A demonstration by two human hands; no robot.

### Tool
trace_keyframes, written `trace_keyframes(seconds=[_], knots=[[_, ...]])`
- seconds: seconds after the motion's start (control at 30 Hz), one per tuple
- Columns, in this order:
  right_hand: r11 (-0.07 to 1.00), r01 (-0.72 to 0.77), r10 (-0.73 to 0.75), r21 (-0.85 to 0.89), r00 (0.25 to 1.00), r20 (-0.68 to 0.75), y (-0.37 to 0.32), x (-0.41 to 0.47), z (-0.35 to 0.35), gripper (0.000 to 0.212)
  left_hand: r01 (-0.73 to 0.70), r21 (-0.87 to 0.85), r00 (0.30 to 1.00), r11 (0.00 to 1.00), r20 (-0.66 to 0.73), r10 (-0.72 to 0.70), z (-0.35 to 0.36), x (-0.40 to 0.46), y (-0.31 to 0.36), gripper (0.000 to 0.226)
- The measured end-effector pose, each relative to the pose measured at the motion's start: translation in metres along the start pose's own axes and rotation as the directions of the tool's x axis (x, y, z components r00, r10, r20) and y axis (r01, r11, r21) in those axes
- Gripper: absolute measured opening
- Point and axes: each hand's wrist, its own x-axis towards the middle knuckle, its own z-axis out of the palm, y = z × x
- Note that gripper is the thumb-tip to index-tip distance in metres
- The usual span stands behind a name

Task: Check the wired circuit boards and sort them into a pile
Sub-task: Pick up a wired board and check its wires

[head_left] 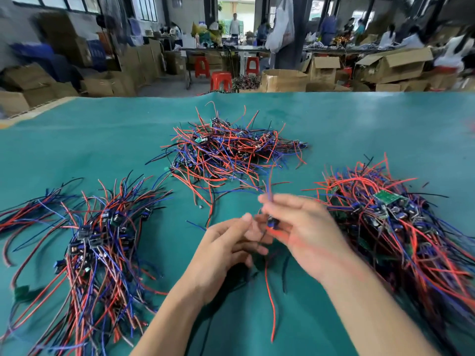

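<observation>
Both hands meet over the near middle of the green desk (77,140). The right hand (303,235) is raised and blurred; its fingers (276,201) are curled and pinch a small wired circuit board (273,223), whose dark body shows between thumb and forefinger. A blue wire runs up from the pinch and a long red wire (270,299) hangs down below the hands, clear of the desk surface as far as can be told. The left hand (226,250) sits just beside the right, its fingers bent inward toward the same board; whether they actually grip the board or one of its wires cannot be told through the blur.

Three heaps of wired boards lie on the desk. The left pile (95,242) is near, with its wires fanned outward. The far pile (226,150) lies in the middle, beyond the hands. The right pile (395,222) is just beside the right wrist, with a green board showing on top.

Beyond the far edge of the desk stand cardboard boxes (282,79) and red stools (220,80).
</observation>
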Motion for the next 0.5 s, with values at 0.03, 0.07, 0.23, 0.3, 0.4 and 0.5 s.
trace_keyframes(seconds=[0.03, 0.07, 0.23, 0.3, 0.4, 0.5], knots=[[0.998, 0.017, -0.019, -0.066, 0.999, -0.044, 0.01, 0.0, 0.003, 0.011, 0.0, 0.041, 1.0, 0.999, 0.024, -0.001, 0.0, -0.001, 0.0, 0.044], [0.991, 0.046, -0.056, -0.123, 0.995, -0.081, 0.017, 0.0, 0.005, 0.009, 0.0, 0.087, 0.999, 0.996, 0.042, -0.004, 0.0, -0.001, -0.001, 0.042], [0.97, 0.127, -0.154, -0.205, 0.981, -0.12, 0.024, 0.002, -0.001, 0.009, -0.04, 0.163, 0.997, 0.986, 0.076, 0.028, 0.0, -0.004, -0.002, 0.012], [0.966, 0.119, -0.15, -0.231, 0.981, -0.121, 0.026, 0.003, -0.004, 0.006, -0.046, 0.19, 0.995, 0.981, 0.092, 0.029, 0.001, -0.004, -0.001, 0.016], [0.936, 0.157, -0.215, -0.314, 0.964, -0.157, 0.028, 0.008, -0.009, 0.008, -0.031, 0.212, 0.996, 0.977, 0.087, 0.013, 0.001, -0.005, 0.0, 0.024], [0.873, 0.233, -0.357, -0.429, 0.904, -0.235, 0.028, 0.014, -0.016, 0.017, -0.013, 0.265, 0.999, 0.964, 0.051, 0.0, 0.0, -0.003, 0.001, 0.032]])
